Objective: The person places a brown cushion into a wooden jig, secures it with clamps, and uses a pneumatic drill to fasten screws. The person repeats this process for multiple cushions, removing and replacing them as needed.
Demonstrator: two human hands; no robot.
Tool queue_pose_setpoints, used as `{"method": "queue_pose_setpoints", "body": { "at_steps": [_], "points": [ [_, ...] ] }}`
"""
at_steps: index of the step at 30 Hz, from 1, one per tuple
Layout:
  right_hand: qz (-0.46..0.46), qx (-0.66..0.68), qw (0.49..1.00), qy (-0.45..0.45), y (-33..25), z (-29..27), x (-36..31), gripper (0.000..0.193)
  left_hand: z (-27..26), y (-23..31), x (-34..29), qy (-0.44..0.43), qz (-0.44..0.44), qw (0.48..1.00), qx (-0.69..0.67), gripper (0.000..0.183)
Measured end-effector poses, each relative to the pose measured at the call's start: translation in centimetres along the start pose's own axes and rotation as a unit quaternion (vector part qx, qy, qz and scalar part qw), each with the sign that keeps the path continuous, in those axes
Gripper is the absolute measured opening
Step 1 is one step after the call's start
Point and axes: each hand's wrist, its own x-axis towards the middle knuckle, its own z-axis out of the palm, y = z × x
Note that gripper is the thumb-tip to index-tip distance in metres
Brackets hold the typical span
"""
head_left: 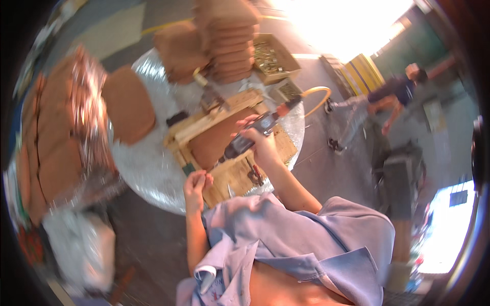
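The fingers of the right hand wrap around a drill, its tip slanting down toward the left hand. The left fingers curl together just beside that tip; whether they pinch anything, I cannot tell. Beneath the right fingers lies a wooden frame around a brown pad.

Right hand holds power driver, nose toward eight o'clock. Left hand at seven o'clock of wooden frame, perhaps pinching something small.
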Motion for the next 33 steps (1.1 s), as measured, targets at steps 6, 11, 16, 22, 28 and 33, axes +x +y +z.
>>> {"method": "queue_pose_setpoints", "body": {
  "at_steps": [6,11,16,22,28,33],
  "points": [
    [0.018,0.007,1.0,0.015,-0.7,-0.4,-0.1,0.038,-1.5,0.4,0.4,-0.085,-0.021,0.995,0.046,0.011],
    [0.068,-0.006,0.997,0.022,-0.9,-1.7,-0.2,0.042,-2.6,1.8,0.6,-0.18,-0.097,0.979,0.016,0.012],
    [0.092,0.019,0.995,0.025,-1.1,-2.0,0.1,0.043,-1.8,2.1,0.8,-0.195,-0.137,0.971,-0.005,0.016],
    [-0.054,-0.049,0.997,0.023,1.6,-1.6,1.8,0.039,-0.7,-0.1,6.1,0.097,0.041,0.993,0.051,0.047],
    [-0.157,-0.179,0.97,-0.038,4.9,2.9,5.7,0.04,0.0,-2.5,11.8,0.319,0.106,0.707,0.622,0.087],
    [-0.196,-0.188,0.96,-0.074,6.2,7.2,6.4,0.033,0.4,-4.1,12.1,0.351,0.021,0.684,0.639,0.088]
  ]
}}
